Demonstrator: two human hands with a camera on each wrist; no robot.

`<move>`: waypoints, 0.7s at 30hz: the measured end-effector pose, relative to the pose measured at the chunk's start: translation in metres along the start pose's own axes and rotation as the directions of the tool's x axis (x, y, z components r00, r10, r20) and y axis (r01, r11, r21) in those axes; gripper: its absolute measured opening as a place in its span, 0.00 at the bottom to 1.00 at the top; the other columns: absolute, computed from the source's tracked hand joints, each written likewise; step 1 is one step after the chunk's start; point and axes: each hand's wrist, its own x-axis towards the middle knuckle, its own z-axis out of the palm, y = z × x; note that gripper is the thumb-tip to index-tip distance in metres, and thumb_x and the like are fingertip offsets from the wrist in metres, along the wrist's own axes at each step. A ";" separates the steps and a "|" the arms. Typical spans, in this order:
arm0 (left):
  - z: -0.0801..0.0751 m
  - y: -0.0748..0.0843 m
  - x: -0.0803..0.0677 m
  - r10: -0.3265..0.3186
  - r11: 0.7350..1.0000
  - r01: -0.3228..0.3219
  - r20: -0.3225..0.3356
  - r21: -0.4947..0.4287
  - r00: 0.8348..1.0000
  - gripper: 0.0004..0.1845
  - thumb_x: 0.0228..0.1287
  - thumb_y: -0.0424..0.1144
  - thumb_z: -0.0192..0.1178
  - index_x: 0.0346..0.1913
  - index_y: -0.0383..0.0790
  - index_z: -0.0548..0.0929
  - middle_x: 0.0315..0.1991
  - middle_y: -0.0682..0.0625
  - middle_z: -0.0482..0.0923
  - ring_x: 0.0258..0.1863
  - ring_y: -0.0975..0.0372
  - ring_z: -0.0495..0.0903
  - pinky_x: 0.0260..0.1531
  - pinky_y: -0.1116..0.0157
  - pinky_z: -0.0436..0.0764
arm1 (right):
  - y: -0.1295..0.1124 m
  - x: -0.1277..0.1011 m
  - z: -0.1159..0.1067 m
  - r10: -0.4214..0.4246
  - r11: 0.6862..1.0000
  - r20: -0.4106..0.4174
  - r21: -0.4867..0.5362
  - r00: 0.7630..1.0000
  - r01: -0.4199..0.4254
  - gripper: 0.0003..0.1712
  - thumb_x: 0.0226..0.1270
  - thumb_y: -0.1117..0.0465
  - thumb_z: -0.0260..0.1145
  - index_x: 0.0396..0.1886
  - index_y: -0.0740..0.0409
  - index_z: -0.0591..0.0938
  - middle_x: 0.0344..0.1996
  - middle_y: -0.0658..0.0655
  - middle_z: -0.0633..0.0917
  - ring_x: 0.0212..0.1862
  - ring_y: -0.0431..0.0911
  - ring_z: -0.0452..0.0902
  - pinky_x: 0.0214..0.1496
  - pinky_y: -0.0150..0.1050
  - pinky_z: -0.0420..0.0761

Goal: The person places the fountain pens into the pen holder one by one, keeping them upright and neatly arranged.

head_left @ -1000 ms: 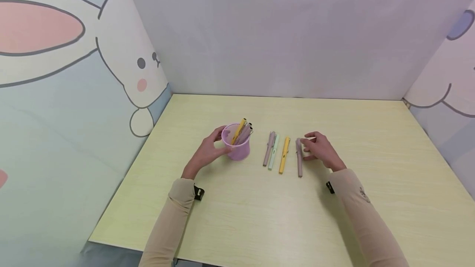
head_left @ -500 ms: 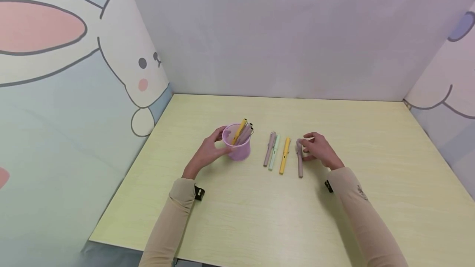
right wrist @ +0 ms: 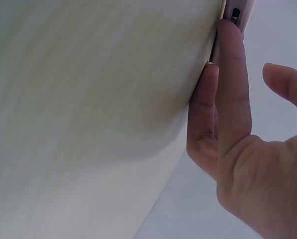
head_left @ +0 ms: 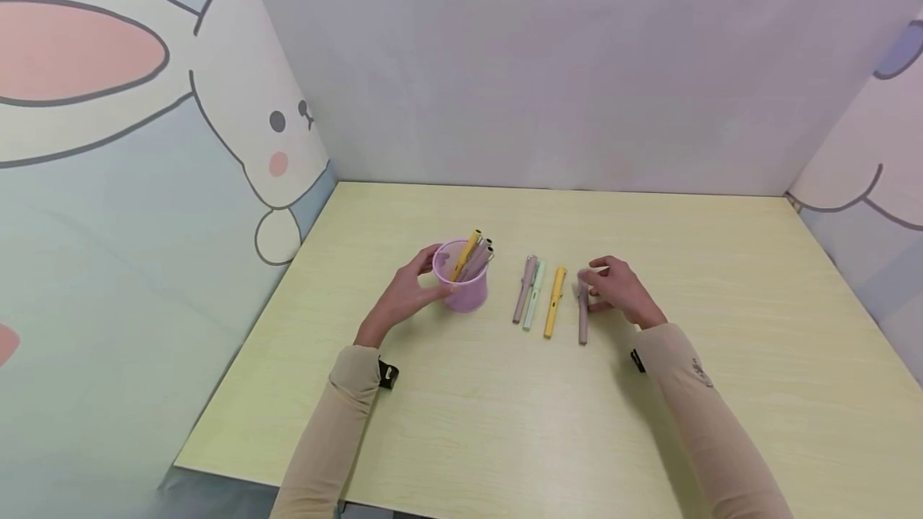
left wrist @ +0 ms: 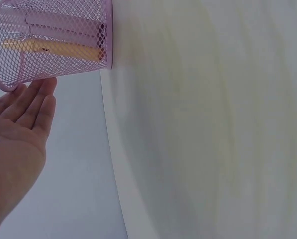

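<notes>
Fingertips of my right hand (head_left: 620, 288) have crept onto the mauve pen (head_left: 582, 312), not yet gripping, while my left hand (head_left: 404, 295) stays cupped, fingers straight, on the mesh cup (head_left: 461, 280).

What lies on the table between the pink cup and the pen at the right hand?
Three pens: mauve, mint and yellow, side by side between cup and rightmost pen, in the head view.
</notes>
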 end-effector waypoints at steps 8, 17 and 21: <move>0.001 0.001 0.000 -0.007 1.000 0.007 -0.004 -0.003 1.000 0.43 0.65 0.44 0.72 0.78 0.41 0.64 0.71 0.41 0.71 0.68 0.45 0.71 0.67 0.42 0.69 | 0.000 0.001 0.002 -0.017 0.999 0.011 -0.043 1.000 0.018 0.34 0.78 0.63 0.60 0.72 0.79 0.59 0.56 0.72 0.73 0.50 0.55 0.76 0.44 0.43 0.88; 0.001 0.000 0.000 -0.003 1.000 0.003 -0.002 0.004 1.000 0.43 0.65 0.45 0.72 0.79 0.41 0.63 0.72 0.42 0.71 0.69 0.46 0.71 0.67 0.42 0.69 | 0.000 0.002 0.003 -0.002 0.995 -0.002 -0.103 1.000 0.001 0.34 0.74 0.66 0.65 0.71 0.79 0.62 0.58 0.74 0.74 0.45 0.52 0.81 0.42 0.41 0.88; 0.001 0.000 0.000 -0.003 1.000 0.003 -0.002 -0.001 1.000 0.42 0.65 0.44 0.72 0.78 0.41 0.64 0.72 0.42 0.71 0.69 0.46 0.71 0.67 0.42 0.68 | -0.001 0.003 0.004 0.016 0.992 -0.012 -0.124 1.000 -0.017 0.35 0.73 0.66 0.66 0.71 0.78 0.62 0.56 0.72 0.74 0.44 0.51 0.81 0.42 0.40 0.88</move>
